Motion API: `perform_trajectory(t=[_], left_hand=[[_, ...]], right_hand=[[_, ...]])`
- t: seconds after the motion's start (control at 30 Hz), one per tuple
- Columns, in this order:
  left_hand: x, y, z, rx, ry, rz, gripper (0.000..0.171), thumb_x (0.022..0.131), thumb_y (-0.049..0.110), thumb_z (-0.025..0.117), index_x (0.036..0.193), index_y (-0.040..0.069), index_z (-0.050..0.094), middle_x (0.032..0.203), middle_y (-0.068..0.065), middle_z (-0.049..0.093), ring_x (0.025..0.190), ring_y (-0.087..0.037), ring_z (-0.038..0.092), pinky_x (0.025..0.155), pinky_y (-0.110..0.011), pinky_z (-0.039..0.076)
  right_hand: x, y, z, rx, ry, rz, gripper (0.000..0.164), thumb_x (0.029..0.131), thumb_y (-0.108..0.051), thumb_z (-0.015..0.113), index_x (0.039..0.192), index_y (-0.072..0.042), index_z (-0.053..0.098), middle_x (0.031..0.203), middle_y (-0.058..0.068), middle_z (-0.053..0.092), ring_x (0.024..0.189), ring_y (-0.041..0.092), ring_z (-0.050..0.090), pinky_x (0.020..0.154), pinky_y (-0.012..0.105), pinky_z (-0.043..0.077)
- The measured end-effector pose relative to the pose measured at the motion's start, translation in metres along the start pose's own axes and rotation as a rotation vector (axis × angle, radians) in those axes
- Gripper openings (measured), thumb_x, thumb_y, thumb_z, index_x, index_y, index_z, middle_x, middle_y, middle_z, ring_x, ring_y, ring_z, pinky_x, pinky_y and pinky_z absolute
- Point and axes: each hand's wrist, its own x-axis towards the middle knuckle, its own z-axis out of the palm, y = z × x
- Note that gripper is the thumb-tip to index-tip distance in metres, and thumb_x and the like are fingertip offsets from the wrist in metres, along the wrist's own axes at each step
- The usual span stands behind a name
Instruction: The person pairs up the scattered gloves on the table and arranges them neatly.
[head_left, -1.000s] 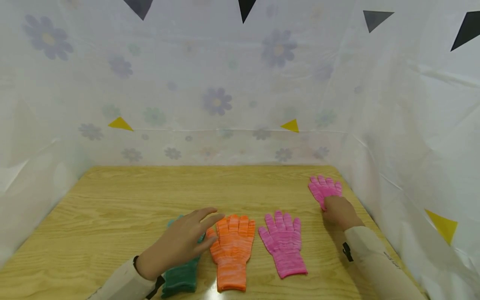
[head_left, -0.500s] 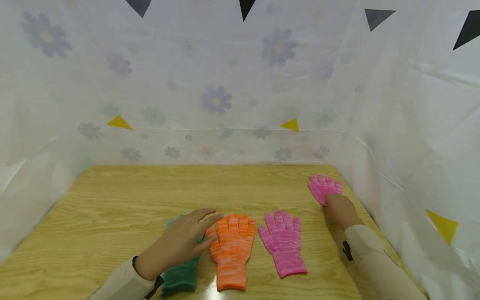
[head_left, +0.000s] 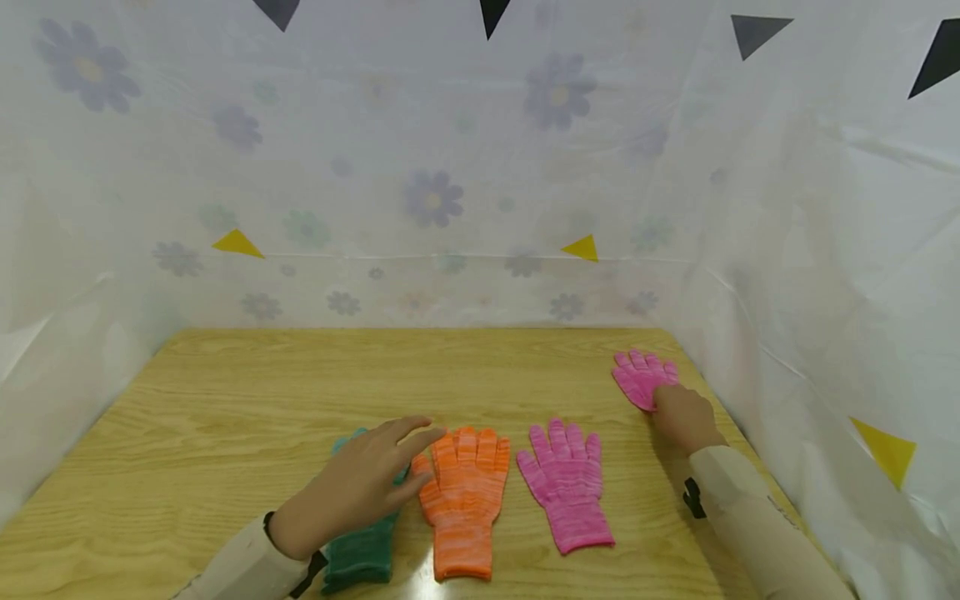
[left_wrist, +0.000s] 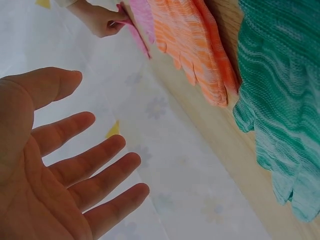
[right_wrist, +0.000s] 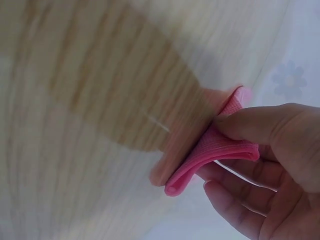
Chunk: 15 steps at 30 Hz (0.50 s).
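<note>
At the far right of the table, my right hand point(head_left: 684, 419) pinches a pink knitted glove point(head_left: 643, 380) by its cuff end, thumb on top and fingers beneath. In the right wrist view this glove point(right_wrist: 220, 147) bends up at the thumb, its far edge low over the wood. My left hand point(head_left: 358, 487), fingers spread and holding nothing, hovers over a green glove point(head_left: 362, 554) and hides much of it. Beside it, an orange glove point(head_left: 463, 517) lies flat with its fingers pointing away. A second pink glove point(head_left: 570, 492) lies right of the orange one.
The wooden table point(head_left: 247, 400) meets a white flowered sheet point(head_left: 337, 167) at its back edge. White sheeting point(head_left: 840, 275) also hangs along the right side, close to my right forearm. Yellow and black triangles are on the sheets.
The pinched pink glove has shifted slightly to the left in the head view, and my right hand has moved a little. My left hand and the other gloves stay in place.
</note>
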Motion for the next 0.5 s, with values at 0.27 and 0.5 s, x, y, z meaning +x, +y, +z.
perform_trajectory(t=[0.27,0.5], left_hand=[[0.0004,0.0008,0.0005,0.004,0.011,0.0,0.051,0.091,0.035,0.067,0.137,0.018,0.053,0.134,-0.01,0.055,0.107,-0.023,0.062,0.084,-0.04,0.054],[0.0005,0.001,0.0017,0.002,0.021,-0.001,0.05,0.091,0.035,0.067,0.136,0.018,0.053,0.133,-0.01,0.056,0.105,-0.022,0.063,0.082,-0.038,0.055]], right_hand=[[-0.003,-0.0017,0.0008,0.027,0.05,-0.019,0.026,0.085,-0.009,0.062,0.063,-0.008,0.049,0.063,0.008,0.054,0.057,0.027,0.054,0.048,0.046,0.044],[-0.0032,-0.0026,0.0047,0.033,0.152,-0.045,0.025,0.083,-0.009,0.066,0.067,-0.008,0.047,0.062,0.005,0.049,0.055,0.022,0.048,0.048,0.042,0.041]])
